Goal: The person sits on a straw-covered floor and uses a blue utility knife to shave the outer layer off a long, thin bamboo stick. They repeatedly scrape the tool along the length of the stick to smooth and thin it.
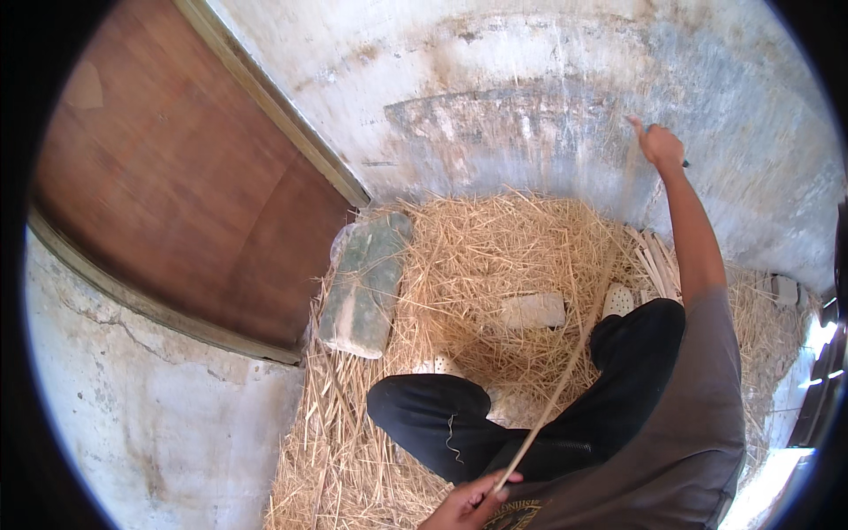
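My left hand (pixel 468 505) is closed around the lower end of a long, thin, pale strip (pixel 562 385), which looks like split cane or wood. From there the strip slants up and right between my bent knees, blurring toward the wall. High on the right, my right arm is stretched out, and my right hand (pixel 662 146) is near the wall with one finger pointing out and the others curled. A small dark tip shows at the hand's lower edge; the rest of whatever it belongs to is hidden. Whether this hand touches the strip's blurred far end is unclear.
Loose straw (pixel 503 238) covers the floor. A greenish stone block (pixel 367 283) lies by the brown wooden door panel (pixel 194 177), and a pale brick (pixel 533 311) sits in the straw. Split sticks (pixel 655 261) lie beside my light perforated shoe (pixel 618 301), under the stained wall (pixel 530 124).
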`<state>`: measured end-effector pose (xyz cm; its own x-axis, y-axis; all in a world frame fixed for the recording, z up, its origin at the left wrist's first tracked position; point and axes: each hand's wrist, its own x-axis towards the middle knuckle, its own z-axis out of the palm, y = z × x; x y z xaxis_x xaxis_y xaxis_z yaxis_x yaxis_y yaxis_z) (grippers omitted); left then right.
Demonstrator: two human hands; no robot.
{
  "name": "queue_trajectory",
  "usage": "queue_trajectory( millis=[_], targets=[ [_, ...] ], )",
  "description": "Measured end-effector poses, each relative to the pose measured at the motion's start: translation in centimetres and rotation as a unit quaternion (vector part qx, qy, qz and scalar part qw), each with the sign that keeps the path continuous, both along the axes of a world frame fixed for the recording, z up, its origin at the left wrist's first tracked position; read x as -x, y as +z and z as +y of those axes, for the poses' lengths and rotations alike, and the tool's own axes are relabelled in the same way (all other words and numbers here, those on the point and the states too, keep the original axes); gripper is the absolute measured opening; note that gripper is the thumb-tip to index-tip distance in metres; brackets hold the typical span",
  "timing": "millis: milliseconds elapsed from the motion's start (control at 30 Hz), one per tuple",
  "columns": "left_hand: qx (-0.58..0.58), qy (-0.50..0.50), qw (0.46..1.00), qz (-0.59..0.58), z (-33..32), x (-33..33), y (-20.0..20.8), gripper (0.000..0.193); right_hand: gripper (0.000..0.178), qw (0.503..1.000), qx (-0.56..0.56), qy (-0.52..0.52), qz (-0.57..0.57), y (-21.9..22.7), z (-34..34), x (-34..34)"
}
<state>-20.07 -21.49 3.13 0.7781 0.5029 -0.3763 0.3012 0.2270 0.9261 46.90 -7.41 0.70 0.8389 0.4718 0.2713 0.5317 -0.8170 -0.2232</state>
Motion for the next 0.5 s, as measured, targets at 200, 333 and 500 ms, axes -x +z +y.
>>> queue_trajectory(
  millis=[200,333,500],
  targets=[
    [0.122,0.122,0.985,0.015,0.1,-0.2,2.8,0.028,0.096,0.990,-0.110,-0.034,0.078,-2.7,-0.1,-2.1],
    [0.070,0.122,0.977,-0.159,4.5,-1.1,-1.5,0.033,0.085,0.919,-0.223,0.148,0.289,-6.5,1.1,10.2],
    [-0.045,0.136,0.972,-0.187,9.6,-6.2,0.5,0.032,0.062,0.870,-0.179,0.381,0.255,-3.2,-0.7,22.3]
  ],
)
